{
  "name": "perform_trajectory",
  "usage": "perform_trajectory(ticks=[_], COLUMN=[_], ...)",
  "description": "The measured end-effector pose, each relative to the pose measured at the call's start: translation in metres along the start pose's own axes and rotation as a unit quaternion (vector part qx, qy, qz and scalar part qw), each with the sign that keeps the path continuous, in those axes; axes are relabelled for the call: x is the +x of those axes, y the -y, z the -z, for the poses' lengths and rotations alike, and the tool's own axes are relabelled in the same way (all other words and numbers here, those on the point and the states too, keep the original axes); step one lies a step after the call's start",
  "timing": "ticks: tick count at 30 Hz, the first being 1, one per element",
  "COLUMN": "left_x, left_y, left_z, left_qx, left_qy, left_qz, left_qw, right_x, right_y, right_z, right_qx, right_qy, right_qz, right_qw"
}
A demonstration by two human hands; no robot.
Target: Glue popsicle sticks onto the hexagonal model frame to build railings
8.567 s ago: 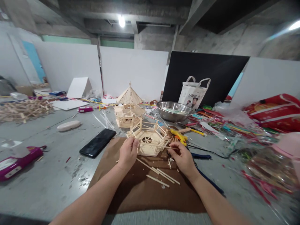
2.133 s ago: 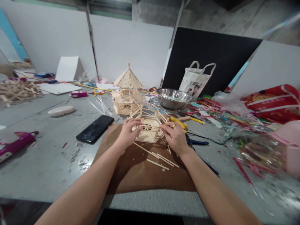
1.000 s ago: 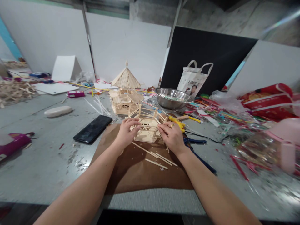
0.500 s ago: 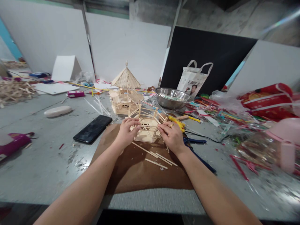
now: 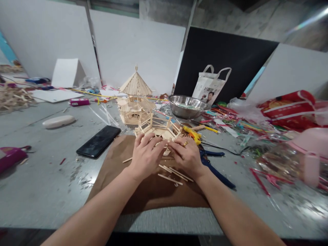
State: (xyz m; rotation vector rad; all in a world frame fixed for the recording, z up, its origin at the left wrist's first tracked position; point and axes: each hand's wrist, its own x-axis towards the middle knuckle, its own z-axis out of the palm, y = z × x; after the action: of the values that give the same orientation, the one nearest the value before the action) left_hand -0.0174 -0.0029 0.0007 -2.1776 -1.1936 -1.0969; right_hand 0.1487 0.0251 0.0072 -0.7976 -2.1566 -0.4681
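Observation:
An unfinished model of thin wooden sticks, with upright posts and railings around a base, stands on a brown mat. My left hand is at its front left, fingers bent and tips pressed in at the front side. From the right, my right hand, with a ring on one finger, pinches at the same spot, and the fingertips of both hands nearly meet. Whatever small piece is between them is hidden. Several loose wooden sticks lie on the mat below the hands. Another stick end pokes out left of my left hand.
Behind stands a taller stick pavilion. A black phone lies left of the mat. To the right are a yellow tool, blue-handled pliers, a steel bowl and a pink-lidded jug. A purple tool is far left.
My left hand has moved right along the model's front, closing the gap to my right hand. It now covers much of the front railing. My right hand has barely moved.

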Motion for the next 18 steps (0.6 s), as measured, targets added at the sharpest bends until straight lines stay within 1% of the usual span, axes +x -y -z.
perform_trajectory(ticks=[5, 10, 14, 18], left_x=[-0.002, -0.0047, -0.0077, -0.0097], left_y=[0.0032, 0.004, 0.0031, 0.0027], left_z=[-0.006, -0.0084, -0.0086, -0.0088], left_qx=[-0.019, -0.026, -0.021, -0.017], left_qy=[0.068, 0.091, 0.121, 0.143], left_qz=[-0.006, 0.006, 0.033, 0.052], left_qw=[0.997, 0.995, 0.992, 0.988], right_x=[-0.0019, -0.0041, -0.0048, -0.0058], right_y=[0.0035, 0.0035, 0.0036, 0.0059], right_z=[-0.0004, 0.0011, 0.0012, -0.0007], right_qx=[0.01, 0.013, 0.014, 0.014], right_qy=[0.009, 0.018, 0.021, 0.04], right_qz=[-0.004, -0.006, -0.01, -0.017], right_qw=[1.0, 1.0, 1.0, 0.999])
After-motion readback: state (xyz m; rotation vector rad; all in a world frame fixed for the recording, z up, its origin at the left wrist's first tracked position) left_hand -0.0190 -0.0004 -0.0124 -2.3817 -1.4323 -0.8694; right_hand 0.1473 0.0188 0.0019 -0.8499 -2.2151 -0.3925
